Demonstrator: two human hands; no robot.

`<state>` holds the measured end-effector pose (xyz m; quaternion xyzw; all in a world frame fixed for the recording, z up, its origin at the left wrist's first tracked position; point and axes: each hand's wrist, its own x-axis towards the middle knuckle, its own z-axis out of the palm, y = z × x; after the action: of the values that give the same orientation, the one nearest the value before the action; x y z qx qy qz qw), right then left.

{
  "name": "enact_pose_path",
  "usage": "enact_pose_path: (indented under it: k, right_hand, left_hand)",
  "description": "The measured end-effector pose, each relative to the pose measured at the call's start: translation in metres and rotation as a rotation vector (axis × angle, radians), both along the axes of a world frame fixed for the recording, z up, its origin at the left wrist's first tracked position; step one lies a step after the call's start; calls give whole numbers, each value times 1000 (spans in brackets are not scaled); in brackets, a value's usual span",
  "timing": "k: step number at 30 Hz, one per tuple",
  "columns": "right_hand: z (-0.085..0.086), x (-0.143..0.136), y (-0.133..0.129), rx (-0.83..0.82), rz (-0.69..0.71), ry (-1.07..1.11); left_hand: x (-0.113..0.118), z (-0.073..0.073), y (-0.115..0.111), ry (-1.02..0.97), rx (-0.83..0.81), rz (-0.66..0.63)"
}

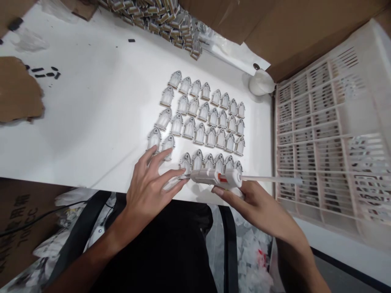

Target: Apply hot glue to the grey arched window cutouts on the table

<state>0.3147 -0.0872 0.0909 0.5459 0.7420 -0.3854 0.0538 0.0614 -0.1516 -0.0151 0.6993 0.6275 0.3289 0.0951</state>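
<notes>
Small grey-and-white arched window-shaped pieces (200, 133) lie in rows on the white table. My left hand (149, 183) reaches over the front row, its thumb and index finger closed at the lower edge of one arched piece (185, 161). Its other fingers are spread, with their tips at two arched pieces on the left. A white hot glue gun (203, 176) with an orange part is gripped in my right hand (256, 207). The gun's nozzle points left, close to my left fingertips, and a clear glue stick (271, 179) sticks out of its back.
A pale plastic crate (308, 122) with more pieces stands at the right. Many small parts (171, 20) are heaped at the back, below cardboard (232, 18). Near the crate sits a white container (261, 83). Brown cardboard (20, 89) and small black bits (39, 73) lie at the left.
</notes>
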Motion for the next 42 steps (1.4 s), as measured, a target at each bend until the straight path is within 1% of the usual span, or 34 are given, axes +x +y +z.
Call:
enact_pose_path:
  k: [4,9,13,17,19,23,24,26,30,34,36,38,42]
  right_hand:
    - [0,0,0,12,14,-27]
    - [-8,4,-6,85,17,-77]
    - [-9,6,-6,56,15,-95]
    - [-1,4,-4,19,58,-103]
    - [6,0,-3,63,108,-110]
    - [20,-10,-1,171,278,-93]
    - [23,-12,0,184,307,-98]
    - [27,-14,0,203,322,-121]
    - [31,-9,-3,238,254,-118]
    - [31,6,-12,268,62,-117]
    - [28,15,-16,245,-51,-141]
    - [27,23,-19,208,-131,-133]
    - [25,32,-20,170,-207,-13]
  left_hand:
    - [1,-1,0,2,6,4]
    - [1,-1,-1,3,2,2]
    - [1,-1,-1,1,9,6]
    - [1,-3,-2,1,5,4]
    - [1,-3,-2,1,0,3]
    - [0,-2,-2,-5,-4,3]
    - [0,-2,-2,-6,-4,1]
    - [0,-1,-2,-2,-11,-3]
    - [0,-2,-3,12,-18,1]
    - [1,0,-4,43,-7,0]
    - [0,2,-3,79,0,-7]
    - [-1,5,1,113,13,-5]
    - [1,7,11,152,42,-16]
